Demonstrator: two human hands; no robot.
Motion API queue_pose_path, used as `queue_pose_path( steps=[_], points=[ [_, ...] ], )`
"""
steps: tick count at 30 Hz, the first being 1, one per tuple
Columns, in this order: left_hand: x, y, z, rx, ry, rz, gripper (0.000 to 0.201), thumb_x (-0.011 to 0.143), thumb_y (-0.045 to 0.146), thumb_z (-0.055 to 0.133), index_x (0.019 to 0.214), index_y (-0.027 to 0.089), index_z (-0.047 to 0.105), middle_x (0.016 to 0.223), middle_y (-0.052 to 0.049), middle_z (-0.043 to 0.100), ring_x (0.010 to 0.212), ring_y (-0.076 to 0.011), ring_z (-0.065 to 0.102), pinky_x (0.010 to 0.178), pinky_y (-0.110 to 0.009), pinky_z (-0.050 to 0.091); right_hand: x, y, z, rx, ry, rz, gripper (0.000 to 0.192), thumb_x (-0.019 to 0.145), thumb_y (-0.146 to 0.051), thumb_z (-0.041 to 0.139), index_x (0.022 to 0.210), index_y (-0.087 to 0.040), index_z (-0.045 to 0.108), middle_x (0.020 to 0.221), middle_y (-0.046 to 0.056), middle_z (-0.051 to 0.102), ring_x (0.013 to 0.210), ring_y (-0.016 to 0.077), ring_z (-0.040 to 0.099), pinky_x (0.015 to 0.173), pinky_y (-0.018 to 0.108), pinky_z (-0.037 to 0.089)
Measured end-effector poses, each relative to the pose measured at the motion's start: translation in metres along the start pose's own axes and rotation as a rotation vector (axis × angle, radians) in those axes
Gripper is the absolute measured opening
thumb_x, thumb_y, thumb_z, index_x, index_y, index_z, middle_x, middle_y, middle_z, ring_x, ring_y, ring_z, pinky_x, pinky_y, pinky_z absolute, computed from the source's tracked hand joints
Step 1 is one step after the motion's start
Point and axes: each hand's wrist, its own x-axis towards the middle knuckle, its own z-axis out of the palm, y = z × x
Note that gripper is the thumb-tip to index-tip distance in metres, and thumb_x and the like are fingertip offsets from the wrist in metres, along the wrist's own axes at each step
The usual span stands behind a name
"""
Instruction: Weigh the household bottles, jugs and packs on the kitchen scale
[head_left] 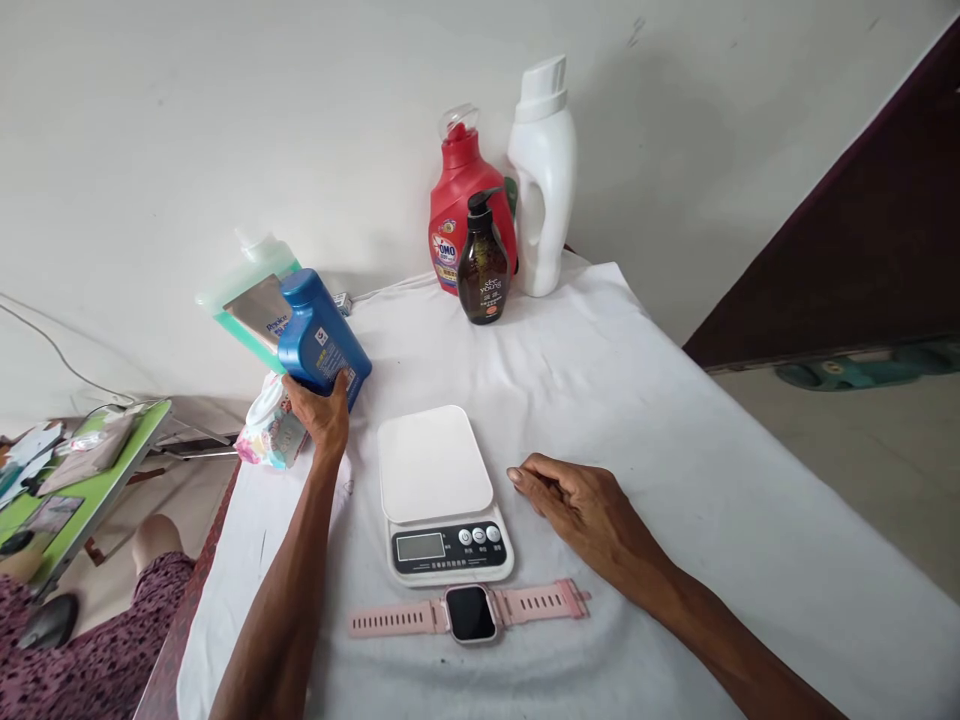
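My left hand (322, 410) is wrapped round the lower part of a blue bottle (319, 335), which leans to the left. Behind that bottle stands a green-tinted Rejoice bottle (251, 300), and a flowery pack of wipes (271, 425) lies beside my wrist. My right hand (574, 500) rests on the white cloth with its fingers curled in; whether anything is inside them is hidden. Between my hands sits a white kitchen scale (435, 465) with a bare platform and a blank display. A smartwatch with a pink strap (471, 612) lies stretched out in front of the scale.
At the back stand a red OMO detergent bottle (465, 200), a dark pump bottle (484, 265) and a white handled jug (544, 180), close to the wall. To the left, another person's patterned clothing (112, 640) shows near a green table (97, 490). Green slippers (847, 372) lie on the floor.
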Motion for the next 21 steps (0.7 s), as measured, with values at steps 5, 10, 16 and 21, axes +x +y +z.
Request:
queue_pose_path(
  steps=[5,10,16,21],
  points=[
    [-0.019,0.006,-0.02,0.02,0.076,0.362,0.089,0.08,0.024,0.083,0.153,0.014,0.033,0.159,-0.03,0.036,0.152,-0.0415,0.036,0.124,-0.061,0.035,0.001,0.002,0.0,-0.001,0.003,0.005,0.054,0.098,-0.066,0.047,0.067,-0.023,0.036,0.061,-0.004,0.033,0.057,0.0121,0.031,0.054,0.029,0.027],
    [-0.052,0.011,-0.037,-0.062,-0.095,0.633,0.057,0.095,0.032,0.07,0.146,0.019,0.047,0.145,-0.021,0.055,0.141,-0.034,0.049,0.115,-0.054,0.046,-0.001,0.001,0.001,0.0,0.0,0.038,0.056,0.099,-0.067,0.048,0.067,-0.023,0.04,0.06,-0.003,0.041,0.057,0.0119,0.035,0.054,0.028,0.028],
    [-0.066,-0.003,-0.039,-0.237,-0.328,0.3,0.028,0.101,0.043,0.06,0.116,0.019,0.063,0.109,-0.011,0.071,0.098,-0.0228,0.068,0.087,-0.037,0.056,0.003,-0.008,-0.007,0.114,-0.032,0.16,0.06,0.095,-0.074,0.054,0.066,-0.022,0.05,0.064,-0.001,0.052,0.055,0.0116,0.041,0.054,0.028,0.034],
    [-0.061,-0.013,-0.033,-0.341,-0.661,0.042,0.037,0.1,0.054,0.055,0.096,0.019,0.067,0.084,-0.005,0.07,0.074,-0.0178,0.065,0.071,-0.03,0.051,0.053,-0.019,-0.038,0.055,0.291,0.094,0.051,0.086,-0.074,0.066,0.086,-0.023,0.065,0.079,0.003,0.065,0.07,0.018,0.058,0.063,0.031,0.046]
  ],
)
